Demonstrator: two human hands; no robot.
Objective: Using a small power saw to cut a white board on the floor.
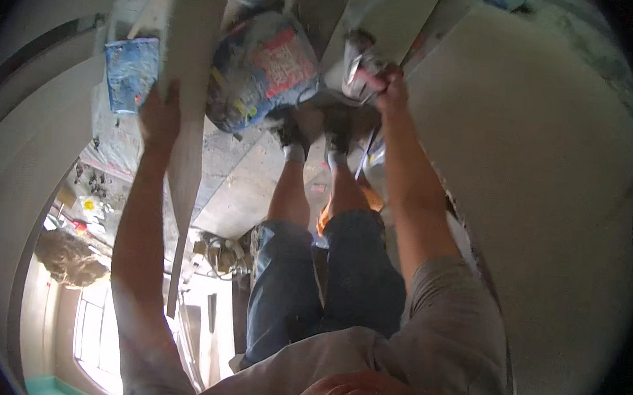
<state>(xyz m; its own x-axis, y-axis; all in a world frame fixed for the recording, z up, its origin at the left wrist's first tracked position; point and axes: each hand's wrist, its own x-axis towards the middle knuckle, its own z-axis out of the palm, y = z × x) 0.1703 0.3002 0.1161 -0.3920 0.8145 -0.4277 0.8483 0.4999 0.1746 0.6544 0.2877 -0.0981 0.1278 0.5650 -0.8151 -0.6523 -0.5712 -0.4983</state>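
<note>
My left hand (159,117) grips the edge of a long, narrow grey board (193,57) that runs from the top of the view down past my forearm. My right hand (391,89) is closed on the handle of a trowel (359,62) smeared with grey mortar, held just beyond my shoes (314,127). My legs in blue shorts (326,271) fill the middle of the view between both arms.
A large printed mortar bag (263,69) lies on the dusty floor beside my feet, with a smaller blue bag (129,71) further left. A pale plastered wall (552,185) fills the right side. A heap of grey-brown material (70,257) and a bright window (102,329) are at lower left.
</note>
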